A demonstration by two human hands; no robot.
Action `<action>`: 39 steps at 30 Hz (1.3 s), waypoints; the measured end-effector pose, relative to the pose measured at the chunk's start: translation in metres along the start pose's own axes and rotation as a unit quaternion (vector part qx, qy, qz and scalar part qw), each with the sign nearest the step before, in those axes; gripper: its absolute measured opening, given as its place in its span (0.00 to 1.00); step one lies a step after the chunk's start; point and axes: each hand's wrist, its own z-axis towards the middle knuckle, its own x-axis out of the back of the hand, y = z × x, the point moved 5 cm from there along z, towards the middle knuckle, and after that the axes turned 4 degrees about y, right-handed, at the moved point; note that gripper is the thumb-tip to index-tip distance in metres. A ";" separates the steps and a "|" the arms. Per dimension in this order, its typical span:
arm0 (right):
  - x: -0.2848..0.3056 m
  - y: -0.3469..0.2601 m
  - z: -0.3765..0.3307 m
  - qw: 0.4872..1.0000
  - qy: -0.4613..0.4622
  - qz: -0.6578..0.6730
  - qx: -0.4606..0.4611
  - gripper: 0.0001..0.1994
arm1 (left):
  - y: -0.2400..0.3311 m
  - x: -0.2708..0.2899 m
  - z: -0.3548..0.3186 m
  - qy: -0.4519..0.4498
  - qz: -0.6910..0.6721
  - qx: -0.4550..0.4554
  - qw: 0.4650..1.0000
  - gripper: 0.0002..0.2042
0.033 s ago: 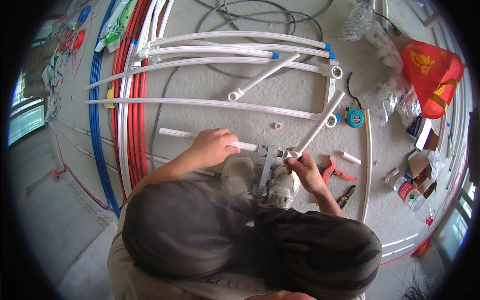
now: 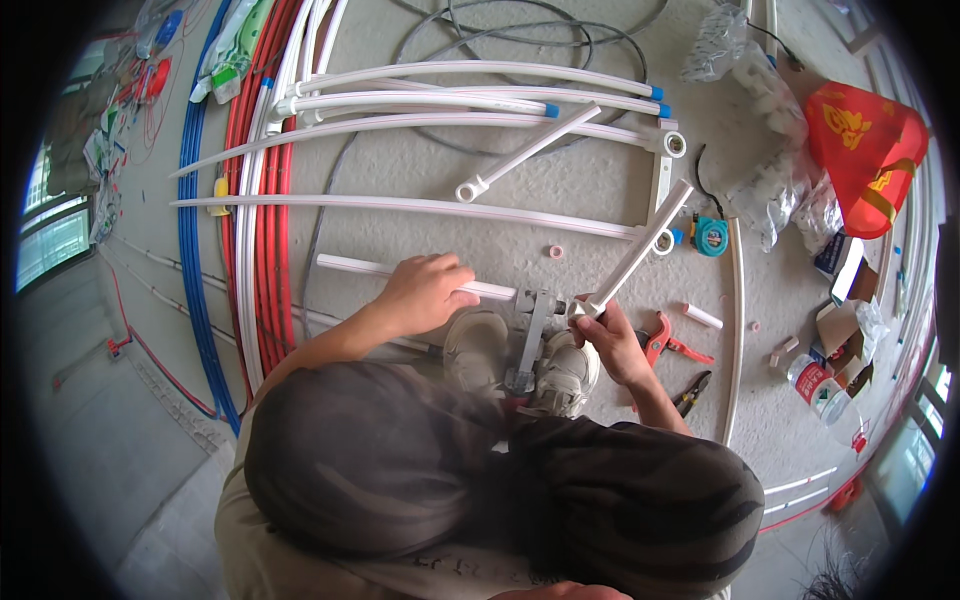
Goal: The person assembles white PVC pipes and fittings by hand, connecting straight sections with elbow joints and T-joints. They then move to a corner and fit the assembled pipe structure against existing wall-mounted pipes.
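Note:
My left hand (image 2: 428,290) is closed around a short white plastic pipe (image 2: 352,266) that lies roughly level. The pipe's right end meets the grey metal head of a pipe fusion welder (image 2: 534,335), which stands upright between my shoes. On the head's other side, my right hand (image 2: 612,345) grips a white elbow fitting (image 2: 583,312). From that fitting another white pipe (image 2: 642,243) slants up to the right. Whether the fitting is seated on the welder's head is hard to make out behind my fingers.
Long white pipes (image 2: 420,206) lie across the floor ahead. Beside my right hand are a red pipe cutter (image 2: 660,340), pliers (image 2: 692,393) and a pipe offcut (image 2: 702,316). Farther right are a teal tape measure (image 2: 710,236), a red bag (image 2: 860,150) and a bottle (image 2: 818,388).

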 end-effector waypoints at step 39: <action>0.004 -0.044 0.021 0.994 0.035 0.012 0.104 0.14 | -0.061 0.118 0.040 0.341 -0.749 0.106 0.557 0.10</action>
